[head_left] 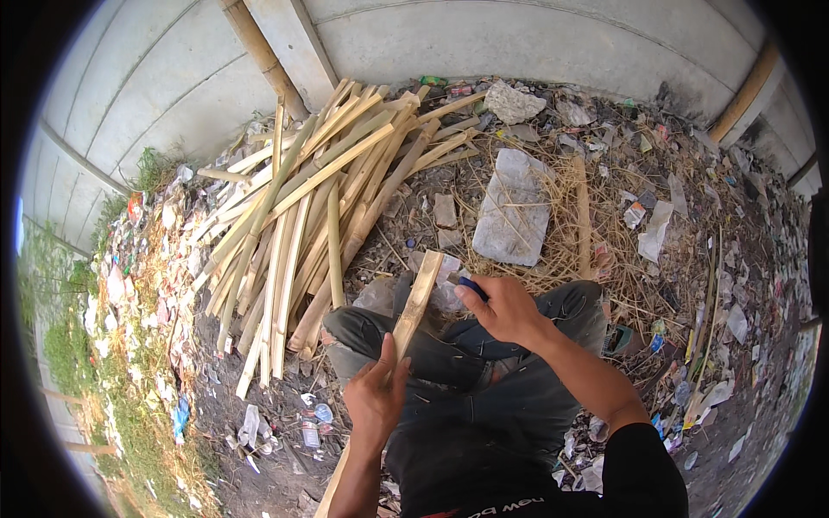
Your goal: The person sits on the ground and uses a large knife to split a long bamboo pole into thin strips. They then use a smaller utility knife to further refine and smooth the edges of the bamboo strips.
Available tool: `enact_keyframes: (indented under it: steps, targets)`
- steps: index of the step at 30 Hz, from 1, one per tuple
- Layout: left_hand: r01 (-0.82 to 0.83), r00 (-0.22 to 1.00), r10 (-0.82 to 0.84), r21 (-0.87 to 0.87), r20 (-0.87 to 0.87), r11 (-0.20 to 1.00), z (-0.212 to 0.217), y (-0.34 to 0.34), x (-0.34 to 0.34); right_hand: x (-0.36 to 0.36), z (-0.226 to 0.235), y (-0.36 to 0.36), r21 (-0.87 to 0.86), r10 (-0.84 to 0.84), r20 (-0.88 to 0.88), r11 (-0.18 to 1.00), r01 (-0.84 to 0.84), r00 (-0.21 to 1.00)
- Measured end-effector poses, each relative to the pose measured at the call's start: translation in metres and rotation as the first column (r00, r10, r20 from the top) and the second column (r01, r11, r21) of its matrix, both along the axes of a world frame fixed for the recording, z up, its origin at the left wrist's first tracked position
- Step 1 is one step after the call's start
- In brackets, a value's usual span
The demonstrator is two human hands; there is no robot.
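Observation:
My left hand (pixel 377 390) is closed around a split bamboo strip (pixel 420 298) that slants up over my crossed legs. The strip's lower end runs back under my left forearm. In my right hand (pixel 508 311) is a knife (pixel 471 287) with a dark blue handle, its short blade pointing left toward the strip's upper end. A small gap appears to lie between blade and strip, though I cannot tell for sure whether they touch. Ahead to the left, a large pile of split bamboo strips (pixel 332 164) lies loosely crossed on the ground.
A whitish slab (pixel 515 207) lies ahead on dry straw, with a pale rock (pixel 515 102) behind it. Litter covers the dark soil on both sides. A grey concrete wall (pixel 518 39) with bamboo poles (pixel 263 56) against it closes off the far side.

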State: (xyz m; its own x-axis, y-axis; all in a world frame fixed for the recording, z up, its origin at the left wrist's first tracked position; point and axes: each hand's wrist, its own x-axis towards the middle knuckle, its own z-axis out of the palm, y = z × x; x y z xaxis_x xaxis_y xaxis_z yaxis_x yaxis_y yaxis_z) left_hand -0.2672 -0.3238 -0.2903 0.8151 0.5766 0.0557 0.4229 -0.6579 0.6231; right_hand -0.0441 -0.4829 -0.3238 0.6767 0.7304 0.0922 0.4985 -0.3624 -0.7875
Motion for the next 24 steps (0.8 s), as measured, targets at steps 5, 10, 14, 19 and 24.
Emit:
enact_keyframes:
  steps: [5, 10, 14, 19, 24]
  targets:
    - [0.039, 0.998, -0.044, 0.102, 0.048, 0.994, -0.002, -0.002, 0.011, -0.036, -0.005, 0.02, -0.069, 0.09, 0.059, 0.994, -0.086, 0.994]
    - [0.039, 0.999, -0.037, 0.108, -0.014, 0.993, 0.001, -0.001, 0.01, -0.016, -0.009, 0.024, -0.157, 0.058, 0.129, 0.987, -0.037, 0.99]
    - [0.071, 0.996, -0.074, -0.065, -0.047, 0.995, 0.014, -0.008, -0.018, 0.099, -0.04, -0.014, -0.056, -0.418, -0.077, 0.908, 0.414, 0.905]
    - [0.027, 0.997, -0.034, -0.109, -0.064, 0.994, 0.011, -0.012, -0.02, 0.067, -0.019, -0.026, 0.063, -0.292, -0.083, 0.953, 0.298, 0.953]
    - [0.041, 0.999, -0.04, -0.062, 0.018, 0.997, 0.006, -0.008, 0.0, -0.01, 0.007, -0.004, -0.054, 0.051, -0.017, 0.997, -0.052, 0.999]
